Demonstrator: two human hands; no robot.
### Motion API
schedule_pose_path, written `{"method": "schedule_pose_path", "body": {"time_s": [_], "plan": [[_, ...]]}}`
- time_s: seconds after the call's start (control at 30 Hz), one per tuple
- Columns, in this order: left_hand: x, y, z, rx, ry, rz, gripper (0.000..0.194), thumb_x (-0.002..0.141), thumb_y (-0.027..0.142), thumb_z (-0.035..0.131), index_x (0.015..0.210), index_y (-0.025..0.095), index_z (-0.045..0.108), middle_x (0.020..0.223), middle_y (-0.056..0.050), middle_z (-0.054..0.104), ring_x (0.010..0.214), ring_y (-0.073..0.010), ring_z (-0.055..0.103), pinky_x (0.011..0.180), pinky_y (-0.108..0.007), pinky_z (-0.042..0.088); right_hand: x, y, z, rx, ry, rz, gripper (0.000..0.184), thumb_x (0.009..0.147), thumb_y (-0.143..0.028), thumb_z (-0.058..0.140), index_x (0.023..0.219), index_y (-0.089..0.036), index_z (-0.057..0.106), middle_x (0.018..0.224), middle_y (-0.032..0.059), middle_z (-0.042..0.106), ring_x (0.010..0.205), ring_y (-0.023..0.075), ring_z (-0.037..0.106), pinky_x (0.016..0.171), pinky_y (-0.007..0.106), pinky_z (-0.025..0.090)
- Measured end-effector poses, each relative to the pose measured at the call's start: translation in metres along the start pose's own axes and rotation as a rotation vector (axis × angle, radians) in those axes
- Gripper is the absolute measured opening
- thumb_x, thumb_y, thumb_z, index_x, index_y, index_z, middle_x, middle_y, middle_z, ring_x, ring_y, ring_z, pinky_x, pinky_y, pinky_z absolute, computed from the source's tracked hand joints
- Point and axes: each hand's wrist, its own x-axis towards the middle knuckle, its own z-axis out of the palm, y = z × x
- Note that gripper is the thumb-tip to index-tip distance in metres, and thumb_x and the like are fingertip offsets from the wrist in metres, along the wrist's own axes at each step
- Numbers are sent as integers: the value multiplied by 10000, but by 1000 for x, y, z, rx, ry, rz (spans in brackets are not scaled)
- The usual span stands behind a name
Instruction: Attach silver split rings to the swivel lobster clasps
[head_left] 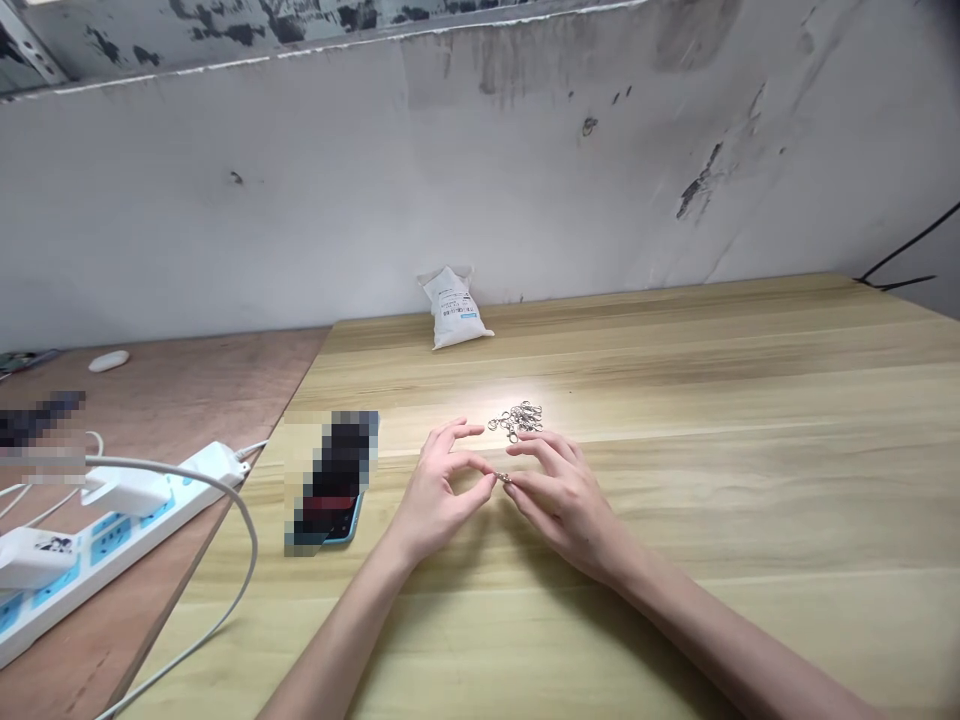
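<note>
**Left hand (439, 490) and right hand (562, 495) pinch one small metal ring (503, 478)**

Both hands are partly closed, their fingertips meeting on the ring, which sits over the middle of the light wood tabletop (712, 480). Just far of the fingers lies one heap of metal rings (516, 420), too tangled to count.

Near the left hand is one phone in a blue case (349, 525), its face blurred out. Further off, against the far edge, stands one white sealed bag (454, 308), with a stained white wall (375, 180) rising behind it. The tabletop runs on well to the right of the hands.

Past its left edge sits a lower brown wooden board (187, 370). It carries one white power strip (97, 540) with two white plugs (124, 490) and one small white object (109, 361). One white cable (251, 540) loops from the strip across the near left corner of the tabletop.
</note>
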Motion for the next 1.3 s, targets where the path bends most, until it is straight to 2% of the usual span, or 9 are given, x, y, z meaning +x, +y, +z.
{"method": "schedule_pose_path", "body": {"time_s": [0.2,0.5,0.8,1.03,1.2,1.3], "plan": [[1,1,-3,-39,-29,36,95,863,239,630,852,264,721,1324,-37,567,1375,-262,374,1132,-536,329,1,0,-3,54,-1,45,147,917,-161,551,884,-209,685,1102,90,627,1138,262,506,942,475,429],[0,4,-4,-119,-60,2,99,870,248,625,838,242,718,1339,-54,561,1372,-267,389,1133,-557,327,2,-1,-6,34,-7,49,149,908,-156,544,843,-212,666,1087,90,630,1131,264,520,954,483,427],[1,3,-1,-43,-35,31,114,864,226,615,772,223,683,1312,-56,581,1357,-269,411,1111,-531,366,1,-2,-5,5,-51,18,138,909,-167,542,833,-214,647,1072,82,635,1143,261,517,965,479,415],[0,0,-4,271,123,177,84,827,159,614,805,220,667,1288,-58,583,1336,-296,404,1087,-530,340,3,1,-9,12,-55,10,126,882,-162,566,935,-226,661,1153,90,598,1170,263,510,1029,522,353],[-1,7,-2,345,170,324,107,849,179,604,835,242,689,1301,-46,588,1331,-292,413,1056,-482,361,5,0,-13,38,-36,74,116,900,-248,590,979,-248,675,1130,86,610,1121,259,540,969,481,420],[-3,12,1,374,187,406,119,849,179,607,833,253,700,1290,-43,604,1323,-284,430,1060,-462,363,6,0,-13,83,-55,64,162,910,-258,584,1049,-253,666,1133,92,607,1109,251,546,950,454,444]]}}
